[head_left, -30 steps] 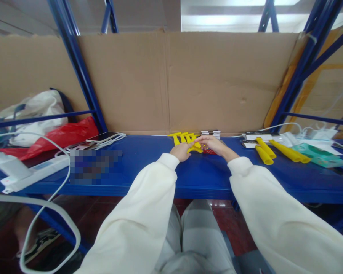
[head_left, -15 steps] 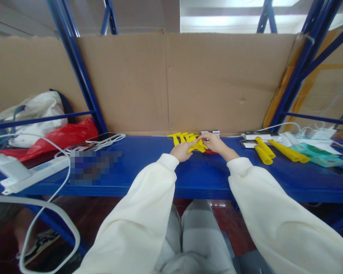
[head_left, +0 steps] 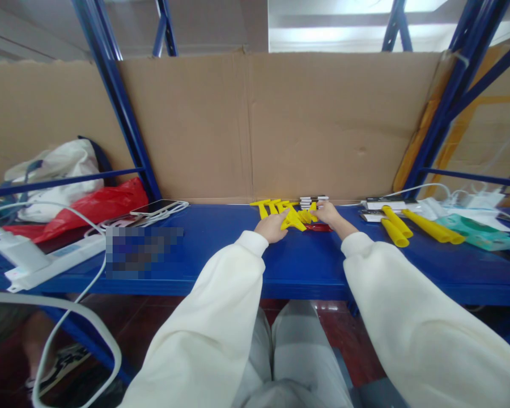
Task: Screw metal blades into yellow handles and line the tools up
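My left hand [head_left: 272,228] is closed on a yellow T-shaped plastic part [head_left: 294,221], just above the blue shelf. To its right, my right hand [head_left: 329,213] reaches in with its fingers bent together beside some small yellow pieces [head_left: 307,216]. What those fingertips hold, if anything, is too small to make out. Behind the left hand, a row of similar yellow T-shaped parts [head_left: 263,207] lies by the cardboard. Black-and-white packs [head_left: 309,199] are stacked just behind the right hand. A red item [head_left: 318,227] lies below its fingers.
The blue shelf [head_left: 221,249] holds yellow cone-shaped tubes [head_left: 394,232] and a green plastic package [head_left: 478,231] on the right. At left are a phone [head_left: 155,207], a power strip [head_left: 59,263] with cables, and a red bag [head_left: 97,204]. A cardboard panel [head_left: 187,130] closes the back.
My right hand has drawn away from the left toward the right and back, over the small yellow pieces. My left hand stays with the yellow T-shaped part, now more exposed.
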